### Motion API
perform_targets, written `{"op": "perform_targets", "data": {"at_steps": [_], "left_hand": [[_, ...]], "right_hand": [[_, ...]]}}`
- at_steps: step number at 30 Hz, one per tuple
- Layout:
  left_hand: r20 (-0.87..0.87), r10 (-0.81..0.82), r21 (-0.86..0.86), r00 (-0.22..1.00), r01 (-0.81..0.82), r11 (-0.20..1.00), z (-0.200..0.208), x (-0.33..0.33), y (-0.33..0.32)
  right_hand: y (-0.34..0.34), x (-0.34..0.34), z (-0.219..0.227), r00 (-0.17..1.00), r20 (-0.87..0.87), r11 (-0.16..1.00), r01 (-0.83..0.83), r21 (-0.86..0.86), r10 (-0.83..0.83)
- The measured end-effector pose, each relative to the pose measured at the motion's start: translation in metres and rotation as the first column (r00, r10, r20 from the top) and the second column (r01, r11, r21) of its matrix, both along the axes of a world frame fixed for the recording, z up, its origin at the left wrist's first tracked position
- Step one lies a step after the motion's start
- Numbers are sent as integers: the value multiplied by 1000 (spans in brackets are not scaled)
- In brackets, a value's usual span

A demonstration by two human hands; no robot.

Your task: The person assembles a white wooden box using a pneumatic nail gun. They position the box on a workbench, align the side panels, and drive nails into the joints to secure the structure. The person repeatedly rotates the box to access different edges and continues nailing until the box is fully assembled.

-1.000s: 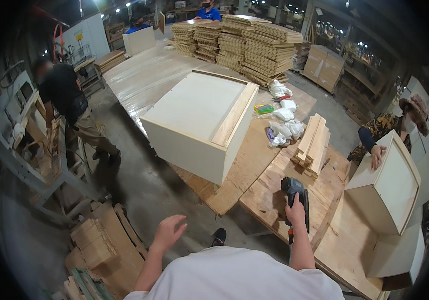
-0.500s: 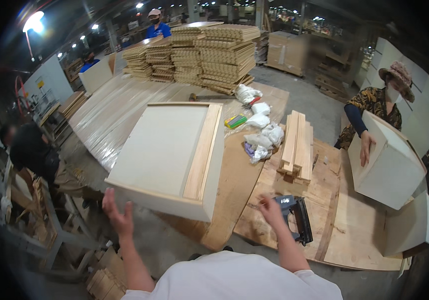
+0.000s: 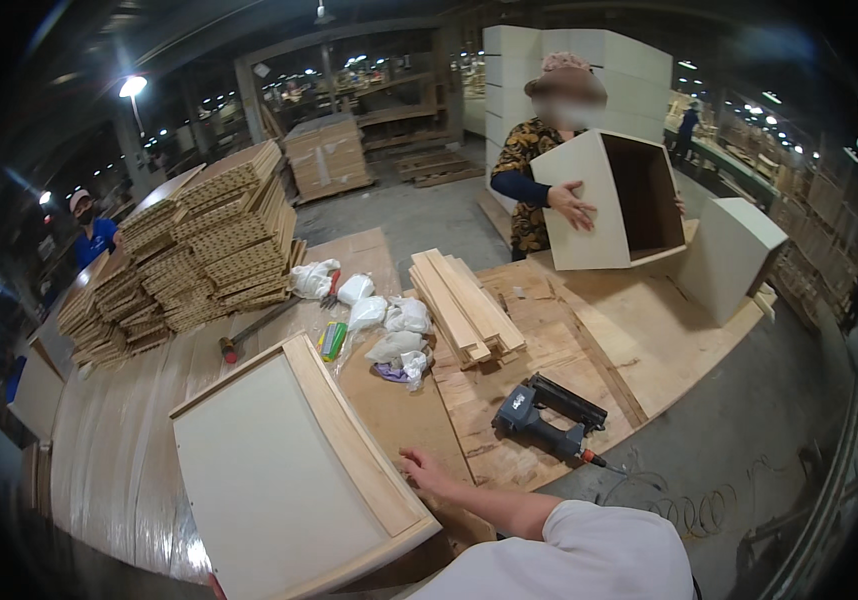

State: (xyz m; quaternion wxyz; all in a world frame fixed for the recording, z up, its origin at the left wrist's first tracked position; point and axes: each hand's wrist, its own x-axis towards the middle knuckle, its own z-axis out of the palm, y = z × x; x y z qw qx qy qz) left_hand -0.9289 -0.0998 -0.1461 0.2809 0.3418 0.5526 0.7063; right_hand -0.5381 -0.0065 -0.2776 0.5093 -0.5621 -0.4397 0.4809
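One nail gun (image 3: pixel 541 418) has left the right hand (image 3: pixel 431 474).

Stacked boards (image 3: pixel 211 245) stand behind a hammer (image 3: pixel 228 349); white plastic bags (image 3: pixel 367 313) lie bunched nearby.

Head cam: L unit of worn pair, wide fisheye. Looks fwd. & down from wearer's head ht., across table (image 3: pixel 559 345). Nearest: wearer's shirt (image 3: pixel 599 560), btm. edge R of ctr., cut by frame; box (image 3: pixel 269 470) close, lower L, upper face seen from above. Mid-dist.: co-worker (image 3: pixel 526 155), opp. side, upper R of ctr. Bkgd.: hall lamp (image 3: pixel 132 86), upper L. Rim dark; straight edges bend toward it.
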Motion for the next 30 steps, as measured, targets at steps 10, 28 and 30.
{"op": "perform_targets", "data": {"at_steps": [10, 28, 30], "left_hand": [[103, -295, 137, 950, 280, 950, 64, 4, 42], [-44, -394, -17, 918, 394, 919, 51, -54, 51], [-38, -391, -27, 920, 390, 920, 65, -35, 48]], "right_hand": [[17, -8, -40, 957, -193, 952, 164, -259, -217], [-15, -69, 35, 788, -604, 875, -202, -439, -121], [-28, -68, 34, 807, -579, 864, -206, -460, -116]]}}
